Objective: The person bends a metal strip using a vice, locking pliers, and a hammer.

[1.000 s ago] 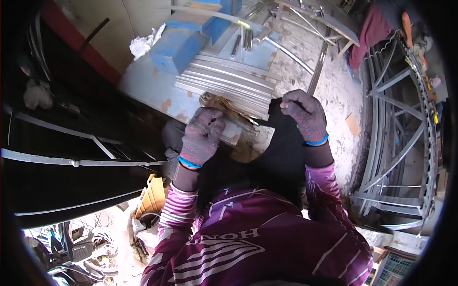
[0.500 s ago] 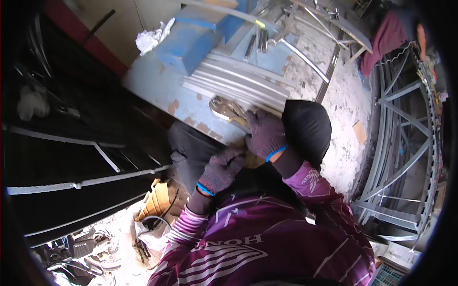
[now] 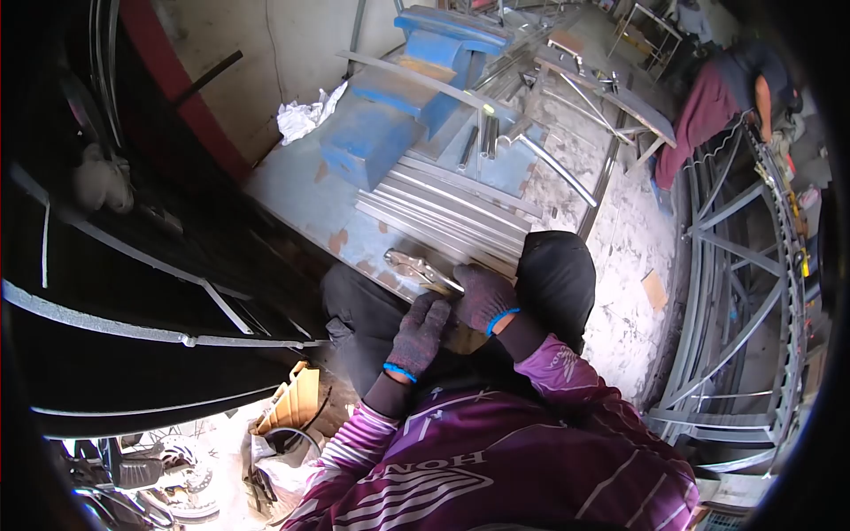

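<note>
Both hands wear dark knit gloves with blue cuffs, close together at the near edge of a blue worktable (image 3: 292, 199). My right hand (image 3: 484, 296) has its fingers curled at the handle end of metal locking pliers (image 3: 416, 265). Just left of it is my left hand (image 3: 420, 334), fingers together and bent; whether it holds something is hidden. The plier jaws point left over the table. Beyond them lies a row of grey metal bars (image 3: 443, 208).
A blue vise (image 3: 367, 146) and crumpled white paper (image 3: 310, 115) are at the back of the table. Short tubes (image 3: 478, 142) lie nearby. Another person (image 3: 717, 97) bends over a metal truss (image 3: 744, 257) at the right. A yellow crate (image 3: 297, 400) is at lower left.
The view has tilted up, so the table shows lower. My left hand has come up nearer the pliers and my right hand. The other person shows more fully.
</note>
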Action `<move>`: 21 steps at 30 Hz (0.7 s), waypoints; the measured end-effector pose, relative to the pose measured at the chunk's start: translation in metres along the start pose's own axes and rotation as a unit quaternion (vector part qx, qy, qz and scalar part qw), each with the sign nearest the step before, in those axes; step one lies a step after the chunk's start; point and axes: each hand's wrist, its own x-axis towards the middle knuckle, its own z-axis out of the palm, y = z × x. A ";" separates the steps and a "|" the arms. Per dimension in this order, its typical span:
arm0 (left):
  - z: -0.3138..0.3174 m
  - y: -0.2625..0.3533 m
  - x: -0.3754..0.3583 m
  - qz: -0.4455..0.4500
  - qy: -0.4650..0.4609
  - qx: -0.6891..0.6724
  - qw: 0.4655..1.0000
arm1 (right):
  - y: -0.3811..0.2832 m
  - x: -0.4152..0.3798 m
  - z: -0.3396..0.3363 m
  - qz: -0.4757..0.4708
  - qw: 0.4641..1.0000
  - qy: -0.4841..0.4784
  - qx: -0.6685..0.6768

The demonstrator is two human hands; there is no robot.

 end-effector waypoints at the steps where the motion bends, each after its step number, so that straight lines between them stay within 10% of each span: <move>1: 0.000 0.000 0.001 0.008 0.007 0.025 1.000 | 0.003 -0.001 -0.001 -0.003 1.000 0.002 0.001; 4: 0.015 0.023 -0.004 0.127 0.034 0.167 0.977 | -0.010 -0.012 -0.018 -0.035 0.992 0.077 0.098; 5: 0.003 0.017 0.002 0.337 0.014 0.473 0.814 | -0.010 -0.011 -0.013 -0.042 0.985 0.101 0.134; 6: 0.009 0.021 0.004 0.378 0.033 0.473 0.795 | -0.020 -0.015 -0.026 -0.038 0.975 0.093 0.197; 7: 0.011 0.027 0.006 0.373 0.012 0.440 0.817 | -0.017 -0.015 -0.021 -0.037 0.970 0.090 0.224; 8: 0.032 0.041 0.004 0.194 0.041 0.127 0.972 | -0.023 -0.023 -0.020 -0.057 0.961 0.122 0.240; 13: 0.043 0.010 0.015 0.130 0.069 -0.106 0.983 | -0.017 -0.041 -0.020 -0.176 0.940 0.173 0.236; 17: 0.007 0.024 0.012 0.141 0.226 -0.124 0.956 | 0.018 -0.075 0.008 0.016 0.854 0.170 0.491; 19: -0.061 0.005 0.037 0.223 0.327 -0.043 0.917 | 0.033 -0.100 0.038 0.324 0.656 -0.023 0.681; 21: -0.081 0.025 0.043 0.219 0.391 0.006 0.894 | 0.021 -0.102 0.040 0.327 0.686 0.001 0.650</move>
